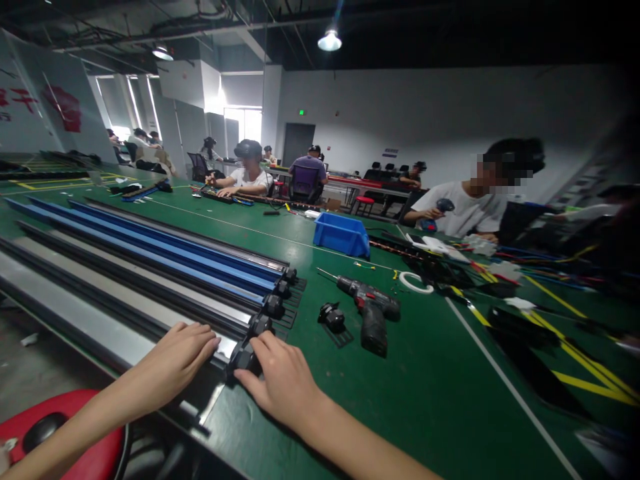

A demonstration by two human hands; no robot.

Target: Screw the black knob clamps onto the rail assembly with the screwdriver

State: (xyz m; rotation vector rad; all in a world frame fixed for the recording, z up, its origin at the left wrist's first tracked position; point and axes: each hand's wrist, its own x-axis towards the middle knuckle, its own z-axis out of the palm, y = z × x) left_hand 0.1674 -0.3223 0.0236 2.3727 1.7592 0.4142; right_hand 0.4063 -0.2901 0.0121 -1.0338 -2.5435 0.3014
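Bench (440,400) topped in green, left hand (177,357) at 7 o'clock, fingers flat and spread on grey rail (90,313), gripping nothing, right hand (280,380) at 6 o'clock, fingers curled, seemingly closed, around black end cap (243,357) at rail's near end, cordless drill (373,310) at its 2 o'clock.

A dark door (296,143) is set in the white back wall (425,113). Bright windows (245,123) are seen left of the door. A round lamp (329,41) is hung high above the door. A long green table (425,387) is stretched out in front of the door.
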